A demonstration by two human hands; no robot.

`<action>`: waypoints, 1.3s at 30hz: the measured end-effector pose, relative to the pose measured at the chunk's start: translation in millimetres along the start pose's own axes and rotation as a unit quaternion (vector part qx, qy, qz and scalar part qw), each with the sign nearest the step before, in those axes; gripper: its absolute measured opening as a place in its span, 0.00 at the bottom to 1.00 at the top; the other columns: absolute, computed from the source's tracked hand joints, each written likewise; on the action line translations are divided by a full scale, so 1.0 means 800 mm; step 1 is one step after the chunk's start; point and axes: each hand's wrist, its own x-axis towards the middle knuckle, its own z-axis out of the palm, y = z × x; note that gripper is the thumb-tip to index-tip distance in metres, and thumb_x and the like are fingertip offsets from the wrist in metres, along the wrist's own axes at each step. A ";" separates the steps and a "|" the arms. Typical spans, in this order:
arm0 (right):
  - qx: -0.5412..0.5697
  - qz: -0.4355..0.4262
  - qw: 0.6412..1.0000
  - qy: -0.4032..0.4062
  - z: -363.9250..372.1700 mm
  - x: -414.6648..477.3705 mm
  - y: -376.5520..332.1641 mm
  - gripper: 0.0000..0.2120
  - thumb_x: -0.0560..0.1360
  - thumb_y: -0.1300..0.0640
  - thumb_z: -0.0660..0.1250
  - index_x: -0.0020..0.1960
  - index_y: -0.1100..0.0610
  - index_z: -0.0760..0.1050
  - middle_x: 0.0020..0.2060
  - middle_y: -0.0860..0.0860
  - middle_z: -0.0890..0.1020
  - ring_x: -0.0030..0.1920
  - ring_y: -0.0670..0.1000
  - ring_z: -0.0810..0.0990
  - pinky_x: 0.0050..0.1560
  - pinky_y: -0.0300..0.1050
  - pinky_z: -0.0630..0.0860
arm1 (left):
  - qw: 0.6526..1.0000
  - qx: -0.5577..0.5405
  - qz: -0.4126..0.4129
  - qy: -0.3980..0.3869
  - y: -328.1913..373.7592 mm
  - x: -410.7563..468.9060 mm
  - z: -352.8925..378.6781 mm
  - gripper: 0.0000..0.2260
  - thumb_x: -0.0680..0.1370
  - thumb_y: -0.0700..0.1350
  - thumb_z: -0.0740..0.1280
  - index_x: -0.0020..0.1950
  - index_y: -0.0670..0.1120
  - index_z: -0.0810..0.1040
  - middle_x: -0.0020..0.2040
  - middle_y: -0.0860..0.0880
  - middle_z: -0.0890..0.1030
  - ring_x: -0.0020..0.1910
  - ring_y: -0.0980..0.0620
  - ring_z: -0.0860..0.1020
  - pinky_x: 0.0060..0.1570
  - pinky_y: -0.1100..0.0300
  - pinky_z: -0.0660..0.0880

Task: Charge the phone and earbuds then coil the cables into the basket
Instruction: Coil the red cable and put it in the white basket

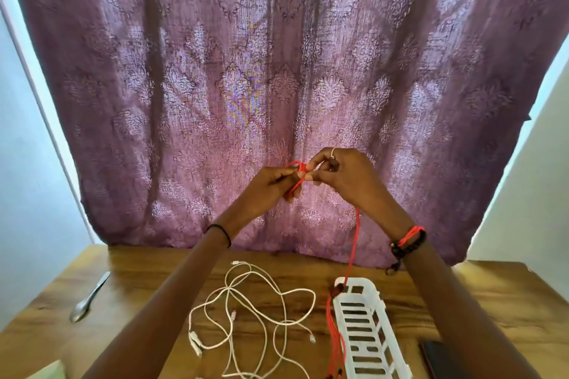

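Both hands are raised in front of the purple curtain. My left hand point(272, 183) holds a small coil of the red cable point(354, 251) wound round its fingers. My right hand point(345, 177) pinches the same cable beside the coil. The cable's free length hangs from under my right hand to the table, next to the white slatted basket point(358, 329). Loose white cables point(246, 311) lie tangled on the wooden table left of the basket. A dark phone point(435, 358) lies at the bottom right, partly cut off by my right forearm.
A metal spoon point(87, 300) lies near the table's left edge point(43, 295). A pale object point(49, 372) shows at the bottom left corner. The curtain point(277, 71) hangs along the table's far side.
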 end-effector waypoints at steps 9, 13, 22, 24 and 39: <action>0.130 -0.020 0.990 -0.047 -0.015 0.007 0.011 0.04 0.69 0.64 0.72 0.41 0.56 0.82 0.25 0.49 0.79 0.21 0.40 0.66 0.24 0.29 0.62 | 0.975 -0.192 -0.083 -0.071 0.004 -0.015 -0.001 0.11 0.80 0.41 0.58 0.54 0.40 0.78 0.28 0.54 0.72 0.29 0.59 0.69 0.31 0.68 0.67; 0.202 -0.022 0.979 -0.028 -0.011 0.011 0.013 0.07 0.70 0.65 0.71 0.39 0.54 0.81 0.20 0.45 0.75 0.21 0.41 0.63 0.23 0.31 0.59 | 0.956 -0.263 -0.109 -0.074 0.010 -0.016 -0.003 0.14 0.80 0.42 0.57 0.57 0.37 0.77 0.27 0.54 0.66 0.27 0.59 0.63 0.28 0.70 0.63; 0.443 0.019 0.896 0.022 0.027 0.020 0.023 0.06 0.73 0.66 0.66 0.41 0.57 0.80 0.25 0.49 0.75 0.20 0.42 0.63 0.21 0.33 0.57 | 0.843 -0.518 -0.137 -0.042 0.012 -0.014 0.003 0.13 0.74 0.47 0.63 0.49 0.41 0.83 0.25 0.55 0.65 0.21 0.60 0.64 0.24 0.70 0.66; 0.498 0.033 0.866 0.037 0.040 0.021 0.026 0.07 0.74 0.67 0.64 0.43 0.58 0.79 0.24 0.47 0.74 0.20 0.41 0.63 0.20 0.31 0.57 | 0.816 -0.563 -0.122 -0.046 0.008 -0.009 0.004 0.16 0.70 0.46 0.71 0.53 0.39 0.81 0.25 0.55 0.66 0.22 0.60 0.65 0.24 0.70 0.66; 0.509 0.143 0.844 0.088 0.109 -0.008 0.037 0.07 0.76 0.60 0.65 0.51 0.53 0.80 0.24 0.47 0.74 0.19 0.41 0.62 0.19 0.31 0.55 | 0.742 -0.653 -0.067 0.135 -0.002 0.017 -0.015 0.17 0.80 0.42 0.55 0.49 0.35 0.81 0.28 0.53 0.71 0.24 0.60 0.70 0.29 0.69 0.72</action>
